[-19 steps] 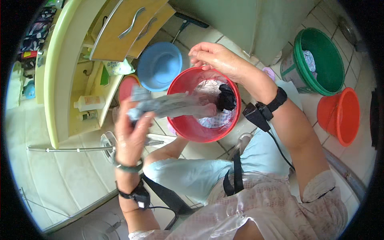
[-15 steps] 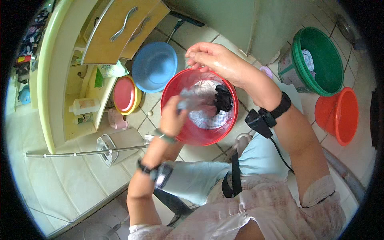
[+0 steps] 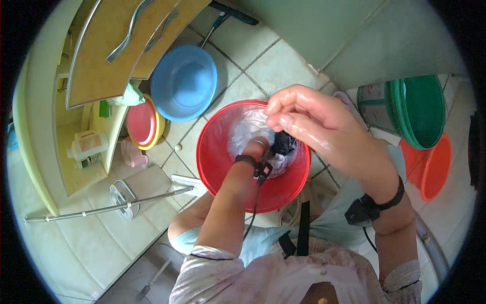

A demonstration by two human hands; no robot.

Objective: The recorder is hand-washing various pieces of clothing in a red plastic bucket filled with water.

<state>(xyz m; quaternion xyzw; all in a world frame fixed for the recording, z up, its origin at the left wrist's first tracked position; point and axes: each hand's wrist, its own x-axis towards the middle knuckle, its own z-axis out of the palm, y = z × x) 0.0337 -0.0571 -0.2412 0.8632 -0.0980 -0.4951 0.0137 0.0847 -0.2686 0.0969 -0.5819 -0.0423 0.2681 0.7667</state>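
A red bucket (image 3: 215, 147) stands on the floor in front of me, with wet laundry and water inside. In it lie a whitish cloth (image 3: 251, 122) and a black cloth (image 3: 286, 145), plus paler fabric beneath. My left hand (image 3: 257, 148) reaches down into the bucket among the cloths; its fingers are hidden there, so their grip cannot be made out. Above the bucket's right rim my right hand (image 3: 316, 119) is raised, wet and glistening, its fingers loosely curled and apart with nothing between them.
Beyond the bucket are a blue basin (image 3: 185, 83) and a yellow basin holding a red one (image 3: 140, 124). A metal pole (image 3: 111, 207) and a shelf cabinet (image 3: 63, 137) are at left. A green bucket (image 3: 420, 114) and an orange bucket (image 3: 430, 172) stand at right.
My left hand, blurred over the bucket before, has gone down into the laundry. My right hand stays raised near the rim, its fingers more curled. The whole view has shifted.
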